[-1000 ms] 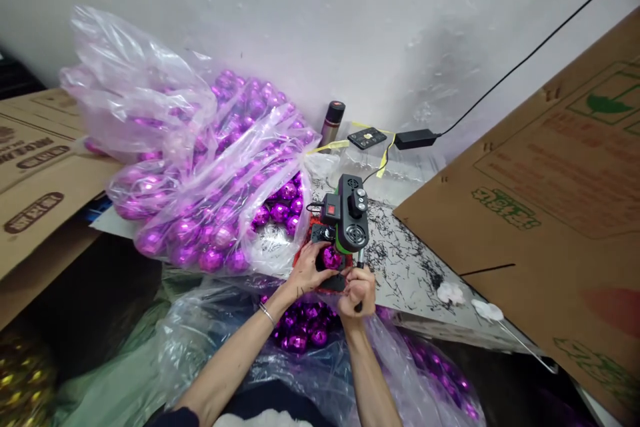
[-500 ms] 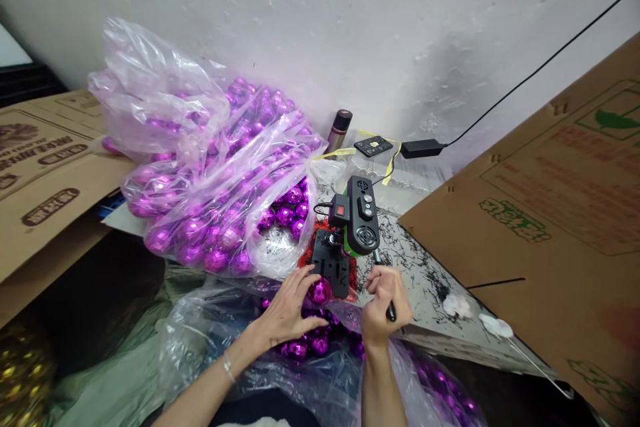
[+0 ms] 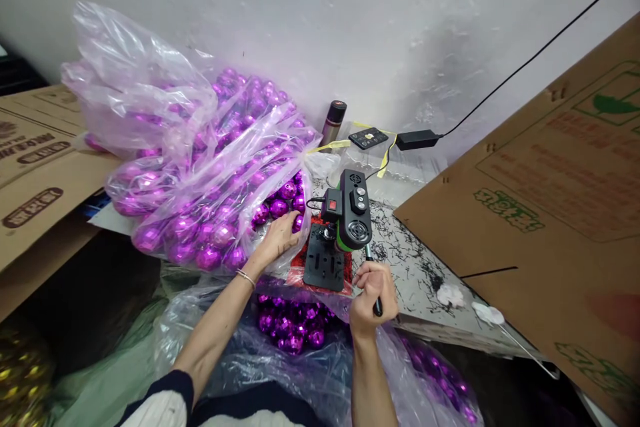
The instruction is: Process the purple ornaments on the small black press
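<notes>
My left hand (image 3: 280, 238) reaches into the mouth of a clear plastic bag (image 3: 200, 180), its thumb and fingers curled about a shiny purple mirror-faceted ball (image 3: 298, 221). More purple balls (image 3: 279, 208) lie just behind it inside the bag. My right hand (image 3: 373, 293) is wrapped round the black-gripped lever handle (image 3: 378, 307) of a small black machine (image 3: 356, 210). That machine has a red switch and round vents on top. Its black slotted base plate (image 3: 324, 267) is bare, on a red mat (image 3: 299, 270). Below the table edge, an open bag holds several purple balls (image 3: 293, 323).
Cardboard boxes stand at the left (image 3: 45, 167) and right (image 3: 540, 200). Black bristle-like scraps (image 3: 405, 247) litter the tabletop. At the wall are a dark cylindrical can (image 3: 334, 121), a remote-like pad (image 3: 368, 138) and a corded power adapter (image 3: 417, 139). Gold balls (image 3: 23, 373) sit lower left.
My left hand has left the purple ball by the base plate's front edge and moved up-left into the bag. That ball no longer shows there. My right hand stays on the lever.
</notes>
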Demonstrator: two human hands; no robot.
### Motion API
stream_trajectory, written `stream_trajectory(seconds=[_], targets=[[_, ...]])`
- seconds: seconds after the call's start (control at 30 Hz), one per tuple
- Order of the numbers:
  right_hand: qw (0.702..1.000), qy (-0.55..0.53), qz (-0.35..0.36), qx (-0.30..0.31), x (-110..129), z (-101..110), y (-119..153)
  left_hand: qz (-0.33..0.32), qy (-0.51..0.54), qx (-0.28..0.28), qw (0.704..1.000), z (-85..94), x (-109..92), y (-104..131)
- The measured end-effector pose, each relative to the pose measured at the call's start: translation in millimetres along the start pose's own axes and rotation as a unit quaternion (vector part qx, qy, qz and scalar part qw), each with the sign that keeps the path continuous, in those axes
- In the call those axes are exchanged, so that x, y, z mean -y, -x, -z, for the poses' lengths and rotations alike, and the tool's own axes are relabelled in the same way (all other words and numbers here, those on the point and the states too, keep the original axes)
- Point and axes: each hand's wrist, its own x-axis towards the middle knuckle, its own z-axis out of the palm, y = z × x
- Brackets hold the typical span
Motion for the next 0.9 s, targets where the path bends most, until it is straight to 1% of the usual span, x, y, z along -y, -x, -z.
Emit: stream_trajectory(seconds=[0.07,0.1,0.17,0.2,0.27,0.3,0.37,0.4,0.47,0.53,0.6,0.67,0.73,0.8,0.9], targets=[[1.0,-0.005,0.0,-0.002,2.0,-0.2,-3.0,0.039,0.102,-0.035,0.993,6.8,0.3,10.1],[1.0,-0.009,-0.001,-0.002,3.6,-0.5,-5.7,0.066,0.167,-0.055,0.982,11.8,-0.9,16.9],[1.0,-0.012,-0.005,-0.003,7.7,-1.3,-13.3,0.104,0.308,-0.085,0.942,22.2,-7.0,33.8],[1.0,-0.011,-0.009,-0.007,9.9,-1.8,-17.9,0.11,0.372,-0.086,0.917,26.0,-11.7,43.4],[1.0,-0.009,-0.017,-0.012,14.2,-2.9,-27.0,0.111,0.46,-0.057,0.879,27.8,-22.7,62.6],[1.0,-0.007,-0.021,-0.013,15.9,-3.4,-30.9,0.111,0.482,-0.036,0.868,25.0,-28.0,70.9],[1.0,-0.005,-0.026,-0.01,18.2,-3.7,-36.5,0.119,0.493,-0.008,0.862,11.8,-36.3,82.7],[1.0,-0.003,-0.027,-0.007,18.9,-3.5,-38.0,0.124,0.488,-0.007,0.864,2.1,-38.8,85.8],[1.0,0.002,-0.023,0.0,19.3,-2.3,-39.0,0.126,0.461,-0.019,0.878,-20.1,-40.4,87.1],[1.0,0.004,-0.014,0.011,19.2,-0.8,-38.5,0.115,0.416,-0.025,0.901,-41.2,-39.0,84.3],[1.0,0.004,-0.006,0.021,18.9,0.7,-37.4,0.098,0.359,-0.025,0.928,-56.9,-36.5,80.8],[1.0,0.005,0.0,0.025,18.3,1.8,-35.9,0.076,0.295,-0.029,0.952,-66.0,-34.4,78.4],[1.0,0.01,0.005,0.027,17.5,2.5,-33.7,0.047,0.232,-0.029,0.971,-70.3,-32.9,77.5],[0.999,0.017,0.008,0.027,16.3,3.1,-31.1,0.011,0.183,-0.022,0.983,-73.0,-31.6,77.3],[0.999,0.02,0.008,0.026,15.1,3.6,-27.9,-0.048,0.136,-0.021,0.989,-79.1,-29.2,76.8]])
